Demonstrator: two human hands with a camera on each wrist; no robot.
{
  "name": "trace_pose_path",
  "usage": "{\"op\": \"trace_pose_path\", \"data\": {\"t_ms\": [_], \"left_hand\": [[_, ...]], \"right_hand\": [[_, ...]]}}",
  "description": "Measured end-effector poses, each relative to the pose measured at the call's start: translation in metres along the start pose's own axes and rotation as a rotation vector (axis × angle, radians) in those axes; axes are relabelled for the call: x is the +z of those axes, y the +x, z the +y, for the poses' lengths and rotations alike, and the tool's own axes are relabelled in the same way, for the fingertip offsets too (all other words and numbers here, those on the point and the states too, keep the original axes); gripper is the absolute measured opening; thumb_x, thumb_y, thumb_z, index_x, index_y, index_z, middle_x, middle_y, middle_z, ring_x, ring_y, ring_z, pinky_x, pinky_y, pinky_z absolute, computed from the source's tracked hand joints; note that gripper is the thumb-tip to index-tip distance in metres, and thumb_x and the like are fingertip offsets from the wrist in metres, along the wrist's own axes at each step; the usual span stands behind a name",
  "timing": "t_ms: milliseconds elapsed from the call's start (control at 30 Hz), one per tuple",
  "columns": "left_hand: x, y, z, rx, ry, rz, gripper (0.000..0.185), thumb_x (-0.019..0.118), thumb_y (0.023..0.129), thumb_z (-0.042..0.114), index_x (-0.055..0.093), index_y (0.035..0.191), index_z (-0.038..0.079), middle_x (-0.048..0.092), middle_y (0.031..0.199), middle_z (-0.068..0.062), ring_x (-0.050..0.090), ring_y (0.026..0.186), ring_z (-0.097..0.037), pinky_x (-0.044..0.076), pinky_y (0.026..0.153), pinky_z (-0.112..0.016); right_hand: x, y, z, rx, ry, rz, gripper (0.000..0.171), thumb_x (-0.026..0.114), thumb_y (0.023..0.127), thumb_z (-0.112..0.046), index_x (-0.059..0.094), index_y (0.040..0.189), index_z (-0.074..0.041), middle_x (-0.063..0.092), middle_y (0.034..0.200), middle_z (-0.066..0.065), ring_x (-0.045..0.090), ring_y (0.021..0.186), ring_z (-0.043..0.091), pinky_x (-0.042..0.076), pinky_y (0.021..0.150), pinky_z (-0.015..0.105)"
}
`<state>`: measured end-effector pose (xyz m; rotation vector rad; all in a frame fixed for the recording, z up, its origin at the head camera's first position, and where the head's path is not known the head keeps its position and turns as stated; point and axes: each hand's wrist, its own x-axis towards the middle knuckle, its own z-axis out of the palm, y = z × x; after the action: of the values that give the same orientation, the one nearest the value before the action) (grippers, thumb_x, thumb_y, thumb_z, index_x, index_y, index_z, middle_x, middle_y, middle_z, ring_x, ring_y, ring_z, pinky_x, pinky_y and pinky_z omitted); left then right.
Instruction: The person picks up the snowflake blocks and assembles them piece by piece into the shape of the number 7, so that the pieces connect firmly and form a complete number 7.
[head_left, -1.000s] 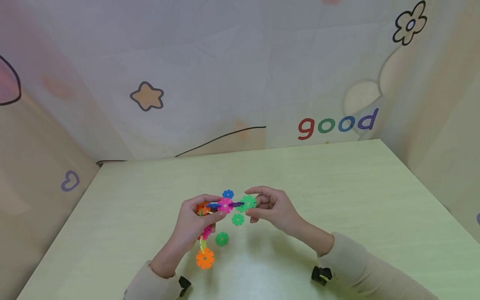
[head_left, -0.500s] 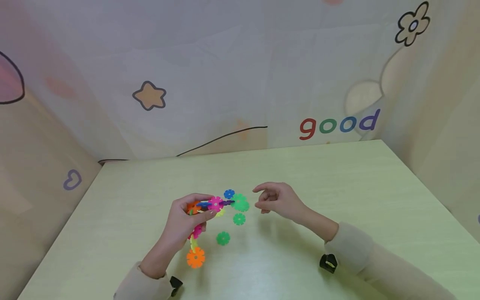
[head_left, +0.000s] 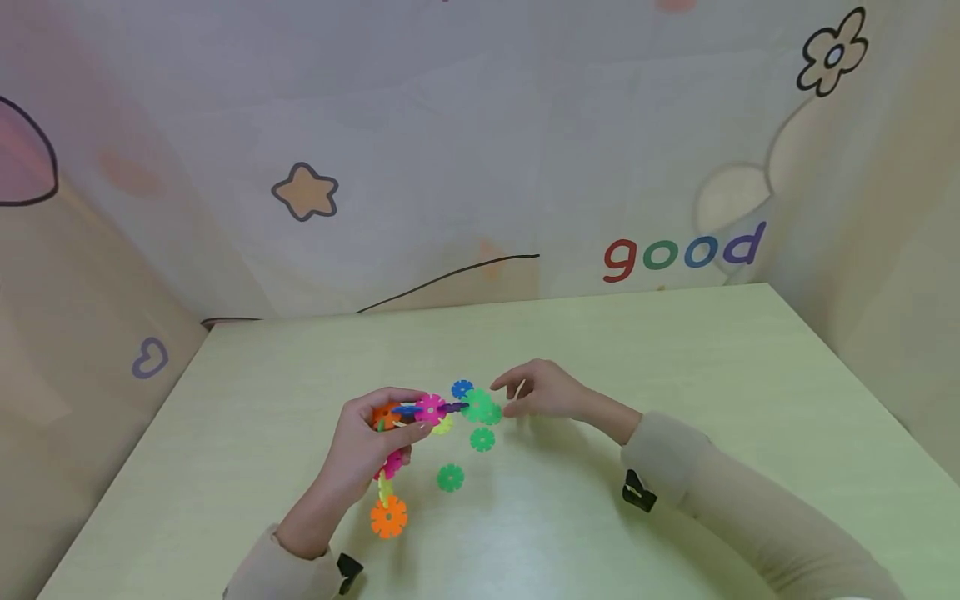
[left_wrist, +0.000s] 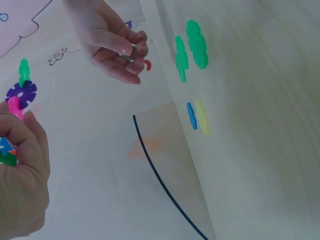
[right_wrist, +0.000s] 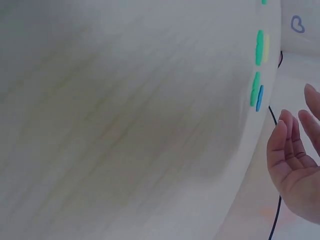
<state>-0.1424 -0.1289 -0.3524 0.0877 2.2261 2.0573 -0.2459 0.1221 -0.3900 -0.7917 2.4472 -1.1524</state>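
My left hand (head_left: 358, 437) holds a chain of notched plastic snowflake discs above the table. A pink disc (head_left: 431, 409) is by the thumb, then a purple disc (left_wrist: 29, 92) and a green disc (head_left: 477, 404) at the right end. From below the palm hangs the other end, with an orange disc (head_left: 388, 517) lowest. My fingers hide part of the chain. Just right of the green end, my right hand (head_left: 546, 392) hovers with fingers loosely bent. Nothing shows between them in the right wrist view.
Loose discs lie on the table (head_left: 637, 350): a blue disc (head_left: 462, 389), a yellow disc (head_left: 444, 425) and several green ones, including the nearest green disc (head_left: 450, 477). A printed cloth backdrop (head_left: 450, 125) rises behind the table and at both sides.
The right hand first drew away to the right from the chain's green end, then came back near it. My left hand shifted slightly left with the chain and then stayed still.
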Motion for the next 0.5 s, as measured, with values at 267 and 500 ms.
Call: {"op": "trace_pose_path", "data": {"t_ms": [267, 500], "left_hand": [[0.002, -0.001, 0.003, -0.005, 0.008, -0.003, 0.034, 0.070, 0.078, -0.001, 0.061, 0.111, -0.001, 0.062, 0.086, -0.011, 0.049, 0.045, -0.015, 0.043, 0.045, -0.019], [0.003, -0.001, 0.003, 0.003, 0.008, -0.007, 0.034, 0.070, 0.079, 0.000, 0.061, 0.111, -0.002, 0.063, 0.084, -0.010, 0.049, 0.045, -0.014, 0.043, 0.045, -0.019]], "right_hand": [[0.003, 0.013, 0.008, 0.035, -0.036, -0.007, 0.032, 0.073, 0.077, -0.008, 0.067, 0.109, -0.005, 0.060, 0.087, 0.003, 0.056, 0.077, 0.015, 0.047, 0.065, 0.025], [0.008, 0.024, 0.019, 0.099, -0.103, -0.036, 0.035, 0.076, 0.075, -0.010, 0.069, 0.108, -0.009, 0.059, 0.091, 0.001, 0.051, 0.084, 0.016, 0.045, 0.072, 0.026]]}}
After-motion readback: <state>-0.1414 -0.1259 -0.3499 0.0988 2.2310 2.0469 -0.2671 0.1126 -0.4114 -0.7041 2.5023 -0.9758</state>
